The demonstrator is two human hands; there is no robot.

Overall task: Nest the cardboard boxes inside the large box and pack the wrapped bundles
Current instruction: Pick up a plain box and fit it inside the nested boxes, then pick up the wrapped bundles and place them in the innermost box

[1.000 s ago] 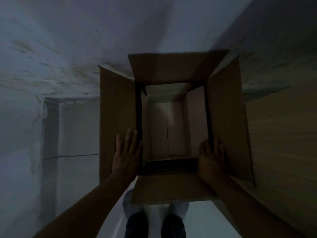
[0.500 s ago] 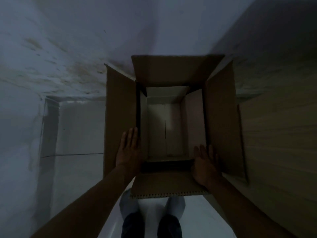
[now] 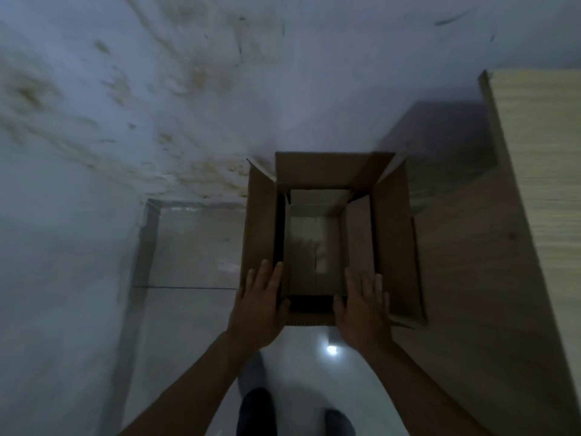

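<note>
A large brown cardboard box (image 3: 396, 247) stands open below me, its four flaps spread outward. A smaller open box (image 3: 358, 243) sits nested inside it, with a pale bottom and nothing in it. My left hand (image 3: 257, 306) lies flat on the near left corner, fingers along the left flap and thumb hooked over the near flap. My right hand (image 3: 364, 309) grips the near right corner the same way. No wrapped bundles are in view.
A wooden cabinet side (image 3: 503, 278) rises close against the box on the right. A stained white wall (image 3: 157, 89) stands behind, with pale floor tiles (image 3: 188, 247) to the left. My feet (image 3: 254, 410) are just in front of the box.
The box has moved down and away from me toward the floor by the wall. Both hands have stayed on its near corners, and the near flap is now mostly hidden.
</note>
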